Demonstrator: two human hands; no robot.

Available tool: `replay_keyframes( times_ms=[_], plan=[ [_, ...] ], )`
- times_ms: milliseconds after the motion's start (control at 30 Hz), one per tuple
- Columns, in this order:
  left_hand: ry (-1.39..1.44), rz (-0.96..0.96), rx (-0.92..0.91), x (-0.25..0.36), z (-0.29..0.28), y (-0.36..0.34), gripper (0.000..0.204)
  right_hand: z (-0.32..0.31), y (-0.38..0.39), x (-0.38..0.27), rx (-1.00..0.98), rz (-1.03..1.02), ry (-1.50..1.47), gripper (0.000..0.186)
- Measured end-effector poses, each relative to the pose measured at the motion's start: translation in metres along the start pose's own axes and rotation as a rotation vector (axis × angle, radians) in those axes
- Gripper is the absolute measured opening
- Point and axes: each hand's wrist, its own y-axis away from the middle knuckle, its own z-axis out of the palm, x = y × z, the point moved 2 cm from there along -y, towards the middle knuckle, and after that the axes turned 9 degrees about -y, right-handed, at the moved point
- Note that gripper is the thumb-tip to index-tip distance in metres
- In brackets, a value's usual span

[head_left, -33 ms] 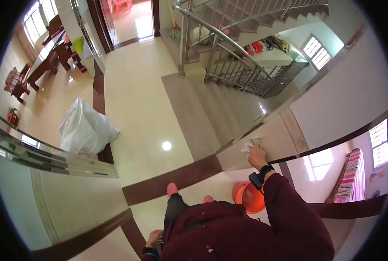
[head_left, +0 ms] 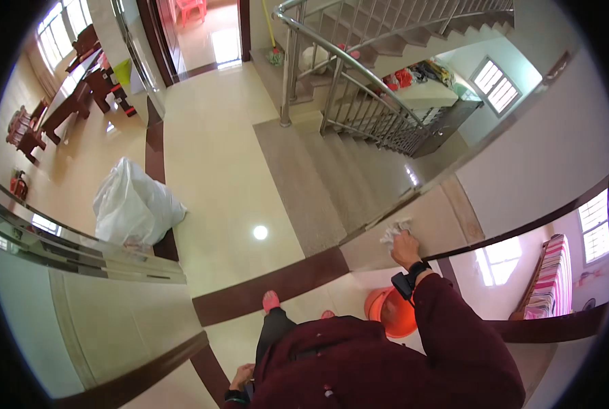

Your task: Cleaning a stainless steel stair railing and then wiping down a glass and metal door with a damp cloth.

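Head view: my right hand [head_left: 405, 249] grips a white cloth [head_left: 396, 230] against beige tiles [head_left: 433, 221]

I have the cloth bunched under the closed fingers of my right hand, its crumpled edge showing past my knuckles. It lies against the tiled band beside the stairs [head_left: 318, 178], just below the plain white wall [head_left: 533, 146]. A black device [head_left: 404, 283] is strapped around that wrist, right at the end of my maroon sleeve [head_left: 451, 317].

My left hand [head_left: 244, 375] is low at my left side, near my dark trousers [head_left: 274, 334]. Its fingers look bent, but I cannot tell whether they hold anything. A dark band [head_left: 235, 395] circles that wrist.

On the floor to the right of my feet stands an orange-red bucket [head_left: 401, 323], partly covered by my right arm and wrist device. One pink shoe [head_left: 270, 300] shows ahead of me, near a dark red floor strip [head_left: 318, 273]; only the tip of the other shows.

Farther off, a bulging white sack [head_left: 135, 204] sits on the left, well apart from both my hands. Beyond the stairs' metal railing [head_left: 351, 53], clothes lie heaped on a ledge. Dark wooden furniture [head_left: 72, 102] fills part of the room at upper left.
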Motion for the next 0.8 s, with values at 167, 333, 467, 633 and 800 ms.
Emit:
replay_keyframes(
  times_ms=[167,333,467,633,800],
  plan=[
    [-0.196,0.050,-0.125,-0.064,-0.039,-0.093,0.040,-0.007,-0.013,-0.017,-0.135,0.082,-0.007,0.022],
    [-0.191,0.097,-0.138,0.004,-0.040,-0.082,0.040,-0.003,-0.017,0.003,-0.218,0.167,0.072,0.023],
    [-0.117,0.183,-0.104,0.073,-0.020,-0.064,0.040,0.016,-0.037,-0.003,-0.471,0.260,-0.121,0.030],
    [-0.048,0.309,-0.054,0.159,0.000,-0.048,0.040,0.054,-0.081,-0.017,-0.494,0.073,-0.389,0.040],
    [0.018,0.293,0.010,0.198,-0.013,-0.048,0.040,0.024,-0.159,-0.068,-0.522,0.110,-0.692,0.041]
  ],
)
